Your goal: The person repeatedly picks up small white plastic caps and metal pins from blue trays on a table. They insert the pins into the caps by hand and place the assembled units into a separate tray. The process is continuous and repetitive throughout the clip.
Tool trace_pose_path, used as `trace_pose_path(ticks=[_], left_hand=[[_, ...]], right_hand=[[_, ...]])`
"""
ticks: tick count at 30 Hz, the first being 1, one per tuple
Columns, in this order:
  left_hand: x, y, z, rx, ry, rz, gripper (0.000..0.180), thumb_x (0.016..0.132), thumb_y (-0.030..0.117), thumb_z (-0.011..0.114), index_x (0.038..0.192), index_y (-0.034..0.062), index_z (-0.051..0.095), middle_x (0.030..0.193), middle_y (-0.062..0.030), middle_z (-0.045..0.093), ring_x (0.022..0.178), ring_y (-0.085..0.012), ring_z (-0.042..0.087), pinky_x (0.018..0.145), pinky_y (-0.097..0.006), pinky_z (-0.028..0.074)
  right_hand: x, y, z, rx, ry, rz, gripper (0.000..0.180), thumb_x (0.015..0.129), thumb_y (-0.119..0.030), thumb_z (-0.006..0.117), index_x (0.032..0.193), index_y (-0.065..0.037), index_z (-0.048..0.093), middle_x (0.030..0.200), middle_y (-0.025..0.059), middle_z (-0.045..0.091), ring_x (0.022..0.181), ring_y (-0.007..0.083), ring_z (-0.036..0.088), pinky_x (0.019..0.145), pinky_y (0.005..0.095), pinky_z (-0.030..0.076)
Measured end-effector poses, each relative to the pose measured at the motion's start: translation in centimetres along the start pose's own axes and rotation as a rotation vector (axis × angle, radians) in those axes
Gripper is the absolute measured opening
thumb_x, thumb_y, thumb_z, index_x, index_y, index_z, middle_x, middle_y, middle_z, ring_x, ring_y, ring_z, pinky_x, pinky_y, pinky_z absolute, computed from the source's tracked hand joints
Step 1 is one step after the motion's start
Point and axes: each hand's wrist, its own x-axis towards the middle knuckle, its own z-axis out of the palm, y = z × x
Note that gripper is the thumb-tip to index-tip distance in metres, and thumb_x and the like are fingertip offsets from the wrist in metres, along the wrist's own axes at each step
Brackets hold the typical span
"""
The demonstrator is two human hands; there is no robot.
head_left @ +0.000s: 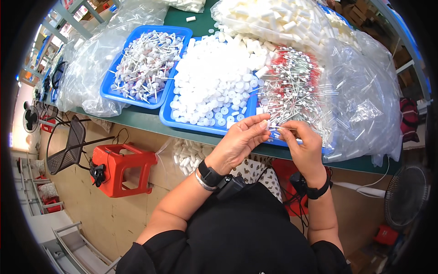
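My left hand (242, 140) pinches one end of a small part in front of my chest, just over the near table edge. The fingertips of my right hand (305, 142) close on the other end of it, a thin pale rod (274, 127). Its exact shape is mostly covered by my fingers. Behind my hands lies a heap of thin metal pins (292, 86) with red and white parts. A blue tray (169, 119) of white plastic discs (214, 77) stands left of the pins. In another blue tray (106, 86), farther left, are pins with white discs on them.
Clear bags of white cylinders (283, 20) crowd the back of the green table (157, 122). Plastic bags (362, 100) bulge on the right, others (86, 68) on the left. A red stool (125, 169) and a chair (75, 144) stand left; a fan (406, 196) is right.
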Motion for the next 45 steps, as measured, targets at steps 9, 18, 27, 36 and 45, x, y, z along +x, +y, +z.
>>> trace_pose_path(ticks=[9, 18, 27, 36, 45], left_hand=[[0.4, -2.0, -0.5, -0.145, -0.065, -0.027, 0.029, 0.097, 0.015, 0.062, 0.123, 0.0002, 0.061, 0.097, -0.0022, 0.067, 0.086, -0.0087, 0.064, 0.081, -0.021, 0.054], [0.8, -2.7, -1.0, -0.133, -0.078, -0.094, 0.029, 0.099, 0.017, 0.061, 0.123, 0.0015, 0.062, 0.097, -0.0025, 0.067, 0.083, -0.0087, 0.063, 0.078, -0.023, 0.054], [0.6, -0.8, -1.9, 0.003, 0.0, 0.104, 0.034, 0.099, 0.025, 0.061, 0.122, 0.0005, 0.061, 0.094, -0.0022, 0.065, 0.083, -0.0091, 0.063, 0.076, -0.023, 0.054], [0.4, -0.7, -1.0, 0.059, 0.094, 0.129, 0.034, 0.099, 0.024, 0.061, 0.123, 0.0005, 0.059, 0.102, -0.0083, 0.066, 0.095, -0.0166, 0.067, 0.084, -0.028, 0.056], [0.6, -0.9, -1.3, 0.016, 0.132, 0.145, 0.033, 0.098, 0.022, 0.062, 0.123, 0.0004, 0.058, 0.105, -0.0109, 0.065, 0.1, -0.0196, 0.067, 0.087, -0.029, 0.056]], right_hand=[[-0.4, 0.5, 0.9, -0.081, 0.022, -0.007, 0.009, 0.086, -0.006, 0.071, 0.094, -0.004, 0.071, 0.068, 0.01, 0.064, 0.059, 0.0245, 0.063, 0.052, 0.0337, 0.047], [-0.3, 0.7, -0.1, -0.379, -0.071, -0.215, 0.011, 0.084, -0.005, 0.071, 0.094, 0.0, 0.07, 0.076, 0.0119, 0.068, 0.062, 0.0247, 0.065, 0.052, 0.0333, 0.047], [0.9, 1.7, -2.0, -0.174, -0.169, 0.103, 0.012, 0.089, -0.011, 0.068, 0.095, 0.0, 0.071, 0.084, 0.0167, 0.07, 0.071, 0.0284, 0.067, 0.064, 0.0343, 0.052], [1.1, 5.0, -1.5, -0.771, -0.421, -0.169, 0.007, 0.082, -0.009, 0.066, 0.079, -0.003, 0.066, 0.076, 0.0127, 0.061, 0.07, 0.0345, 0.064, 0.065, 0.0439, 0.051], [1.7, 5.3, -2.0, -0.556, -0.355, -0.18, 0.003, 0.081, -0.005, 0.063, 0.08, -0.003, 0.064, 0.077, 0.0129, 0.061, 0.066, 0.0347, 0.064, 0.061, 0.0429, 0.051]])
